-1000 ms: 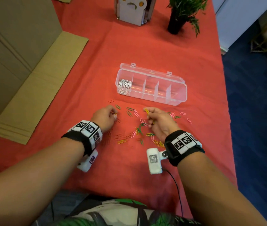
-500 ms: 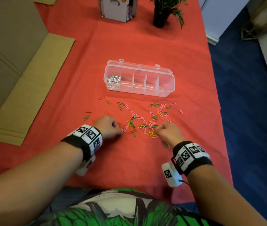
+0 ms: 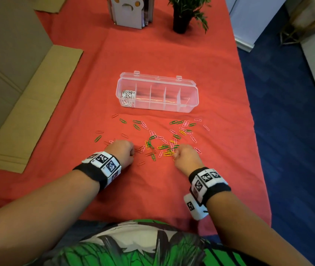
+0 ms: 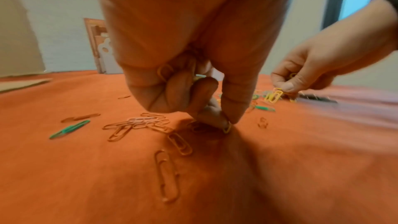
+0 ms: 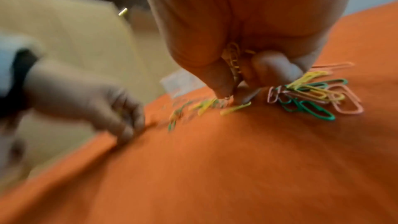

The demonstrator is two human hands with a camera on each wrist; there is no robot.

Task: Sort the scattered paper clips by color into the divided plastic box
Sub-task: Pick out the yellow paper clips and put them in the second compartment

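Green, pink, yellow and red paper clips lie scattered on the red cloth in front of a clear divided box. Its leftmost compartment holds silver clips; the other compartments look empty. My left hand is down on the cloth at the left of the scatter, pinching a yellow clip between thumb and forefinger, with more yellow clips tucked in the palm. My right hand pinches at a yellow clip by the near right pile and holds several yellow clips in its curled fingers.
A flattened cardboard box lies along the left. A white paw-print holder and a potted plant stand at the table's far end. The table's right edge drops to blue floor.
Both hands have drawn back toward me from the far part of the scatter to its near edge. The right hand went from lifted with a yellow clip to down at the pile.
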